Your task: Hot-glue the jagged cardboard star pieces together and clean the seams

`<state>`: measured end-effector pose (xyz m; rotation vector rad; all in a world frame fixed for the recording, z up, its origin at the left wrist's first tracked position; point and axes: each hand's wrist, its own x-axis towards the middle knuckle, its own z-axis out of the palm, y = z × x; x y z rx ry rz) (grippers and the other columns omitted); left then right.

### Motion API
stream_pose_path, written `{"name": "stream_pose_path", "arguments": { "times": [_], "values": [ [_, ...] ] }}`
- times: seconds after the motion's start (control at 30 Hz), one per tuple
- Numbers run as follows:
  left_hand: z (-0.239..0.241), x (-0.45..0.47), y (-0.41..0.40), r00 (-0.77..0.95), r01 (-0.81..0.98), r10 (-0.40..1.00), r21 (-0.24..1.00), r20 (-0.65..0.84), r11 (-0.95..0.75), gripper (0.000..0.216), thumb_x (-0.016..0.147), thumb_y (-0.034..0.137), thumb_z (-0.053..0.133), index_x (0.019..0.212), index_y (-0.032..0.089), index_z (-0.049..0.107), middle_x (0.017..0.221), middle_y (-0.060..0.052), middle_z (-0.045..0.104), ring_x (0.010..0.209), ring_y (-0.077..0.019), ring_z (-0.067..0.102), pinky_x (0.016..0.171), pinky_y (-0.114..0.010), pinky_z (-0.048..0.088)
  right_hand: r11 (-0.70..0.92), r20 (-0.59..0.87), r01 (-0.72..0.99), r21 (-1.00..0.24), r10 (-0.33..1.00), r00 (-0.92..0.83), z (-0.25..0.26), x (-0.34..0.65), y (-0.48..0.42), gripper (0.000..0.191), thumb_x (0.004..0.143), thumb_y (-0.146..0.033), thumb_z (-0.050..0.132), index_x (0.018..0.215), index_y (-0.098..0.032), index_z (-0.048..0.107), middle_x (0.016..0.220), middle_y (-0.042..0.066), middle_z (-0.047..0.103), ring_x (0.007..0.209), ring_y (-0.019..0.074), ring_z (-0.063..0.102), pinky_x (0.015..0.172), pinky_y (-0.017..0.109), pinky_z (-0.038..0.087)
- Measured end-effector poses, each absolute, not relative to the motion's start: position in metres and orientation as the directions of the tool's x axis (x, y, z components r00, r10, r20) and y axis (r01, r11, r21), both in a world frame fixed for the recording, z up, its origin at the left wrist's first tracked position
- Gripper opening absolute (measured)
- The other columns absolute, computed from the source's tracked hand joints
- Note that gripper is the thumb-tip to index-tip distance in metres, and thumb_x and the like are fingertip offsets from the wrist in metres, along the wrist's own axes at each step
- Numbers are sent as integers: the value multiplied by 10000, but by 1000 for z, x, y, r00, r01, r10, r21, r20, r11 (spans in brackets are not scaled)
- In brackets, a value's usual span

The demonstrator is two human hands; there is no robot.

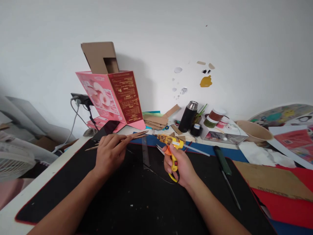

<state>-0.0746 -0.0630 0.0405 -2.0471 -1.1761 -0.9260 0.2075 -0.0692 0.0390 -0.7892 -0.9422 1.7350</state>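
My right hand (179, 166) grips a yellow glue gun (172, 145) with an orange trigger, its nozzle pointing left over the black mat (137, 195). My left hand (110, 151) is closed on thin brown cardboard strips (137, 134) that point right toward the nozzle. A small gap separates the strip tips from the nozzle. A clear ruler (146, 152) lies on the mat between the two hands.
A pink carton (112, 98) stands open at the back, with a phone (106, 130) leaning by it. Cardboard pieces (156, 120), a black flask (187, 117), paint jars (215, 117), a bowl (254, 130) and a green-handled tool (223, 163) lie to the right. A fan (12, 160) sits at left.
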Motion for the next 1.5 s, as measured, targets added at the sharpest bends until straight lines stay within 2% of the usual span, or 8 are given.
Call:
{"name": "stream_pose_path", "arguments": {
  "times": [0.1,0.27,0.57,1.5],
  "values": [
    [41,-74,-64,370,887,471,-153,801,-436,362,985,68,633,1288,253,703,1033,-47,782,941,-246,654,789,-393,431,-187,-66,-376,-908,947,-314,41,207,-71,568,859,-718,785,919,-162,684,524,-69,539,357,98,481,388,215,300],
    [41,-72,-65,356,891,498,-126,791,-437,376,987,85,620,1295,278,717,1034,-46,789,936,-243,667,788,-396,439,-95,-16,-289,-953,964,-265,38,205,-72,581,870,-744,755,863,-169,666,464,-87,488,342,106,488,419,228,338],
    [37,-70,-65,356,887,511,-110,782,-449,390,962,81,622,1278,273,743,1030,-54,789,943,-245,672,780,-401,448,-54,-2,-183,-982,963,-271,40,204,-76,625,860,-806,713,850,-183,662,425,-88,480,342,119,484,425,248,385],
    [40,-68,-66,391,877,484,-157,783,-454,336,986,73,632,1261,241,725,1031,-55,790,945,-246,665,793,-394,432,-31,-18,-67,-997,983,-184,36,203,-76,663,837,-862,691,738,-210,630,385,-68,472,329,123,479,412,251,359]
  ]
}}
